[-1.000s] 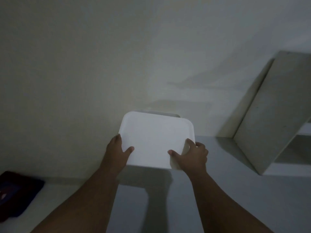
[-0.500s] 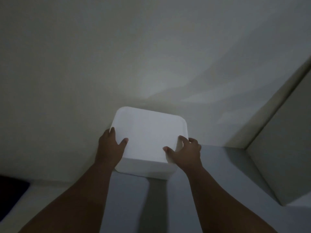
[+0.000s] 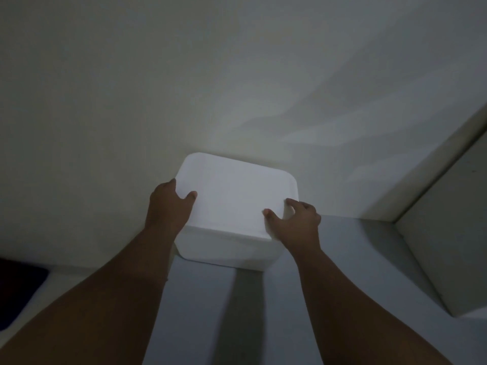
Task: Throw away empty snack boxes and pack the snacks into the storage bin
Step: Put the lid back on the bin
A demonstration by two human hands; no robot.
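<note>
Storage bin (image 3: 234,206) mid-frame, now lower and nearer the wall, gripped at its sides by left hand (image 3: 168,206) and right hand (image 3: 295,222); probably set down on the shelf (image 3: 355,259), lid shut.

Dim, murky light; soft blur

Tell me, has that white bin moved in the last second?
Yes. The white bin, held by both hands, has come down onto the grey surface, back against the wall.
</note>
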